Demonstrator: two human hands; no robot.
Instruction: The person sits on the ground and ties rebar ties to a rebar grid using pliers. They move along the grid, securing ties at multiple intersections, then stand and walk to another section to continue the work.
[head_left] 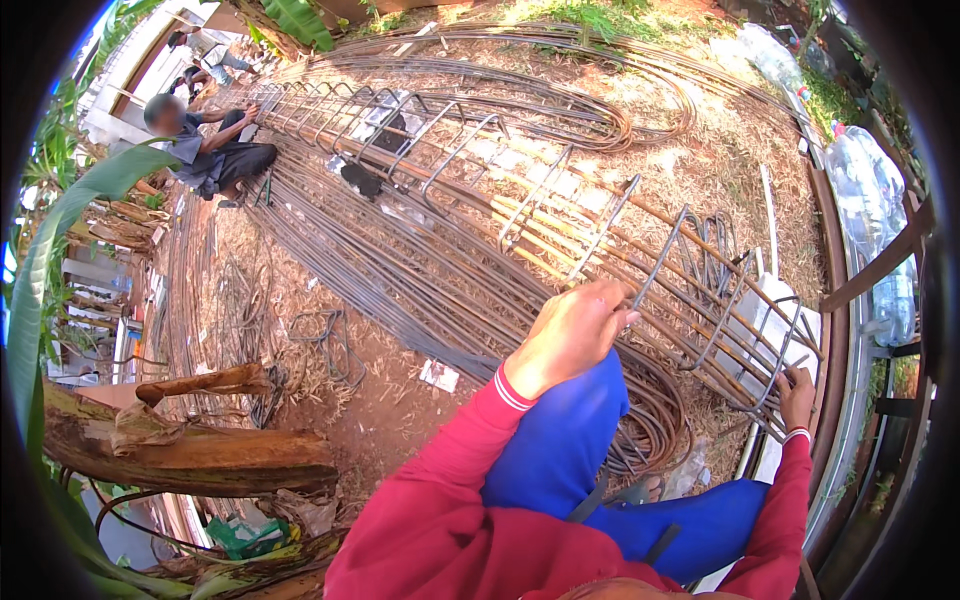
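1 rebar cage (538,198), in front of me, long axis running from far left to near right. 1 right hand (797,398), mine, at the cage's near end. 1 left hand (575,330), mine, farther along its left-hand side, fingertips by a stirrup (660,258). Fingers of both, bent; whether clamped on steel or merely resting, I cannot tell. Loose rods (400,270), lying left of the cage. 1 co-worker (218,150), squatting by its far end.
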